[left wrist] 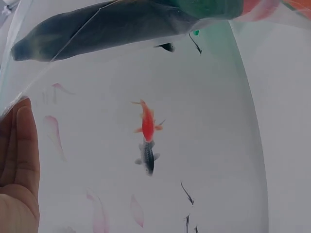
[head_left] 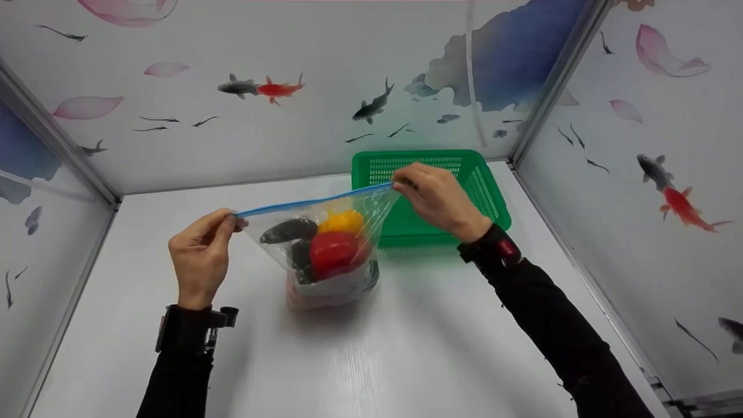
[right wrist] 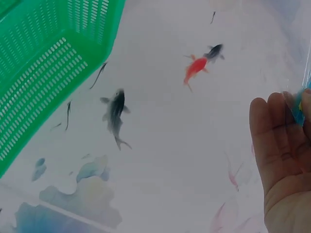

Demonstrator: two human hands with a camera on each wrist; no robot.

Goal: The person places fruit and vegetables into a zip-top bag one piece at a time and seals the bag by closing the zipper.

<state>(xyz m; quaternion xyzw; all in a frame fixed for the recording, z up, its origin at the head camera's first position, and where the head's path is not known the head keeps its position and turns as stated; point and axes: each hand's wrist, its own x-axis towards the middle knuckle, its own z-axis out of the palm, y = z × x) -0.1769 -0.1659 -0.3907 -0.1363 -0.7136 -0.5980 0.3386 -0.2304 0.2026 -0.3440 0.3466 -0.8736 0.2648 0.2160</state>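
Note:
A clear zip bag (head_left: 273, 255) with a blue zip strip hangs stretched between both hands in the head view. My left hand (head_left: 200, 252) pinches the strip's left end, and my right hand (head_left: 435, 197) pinches its right end. Inside the bag are a red bell pepper (head_left: 334, 253), a yellow pepper-like vegetable (head_left: 341, 222) and a long dark vegetable (head_left: 288, 230), with further dark items partly hidden. In the left wrist view the dark vegetable (left wrist: 112, 29) shows through the plastic near my left fingers (left wrist: 24, 145). The right wrist view shows a blue strip end between my right fingers (right wrist: 272, 131).
An open green plastic basket (head_left: 502, 217) stands on the white table (head_left: 348, 377) behind the bag, near the back right corner. White panels (head_left: 261, 139) painted with fish and petals close in the back and sides.

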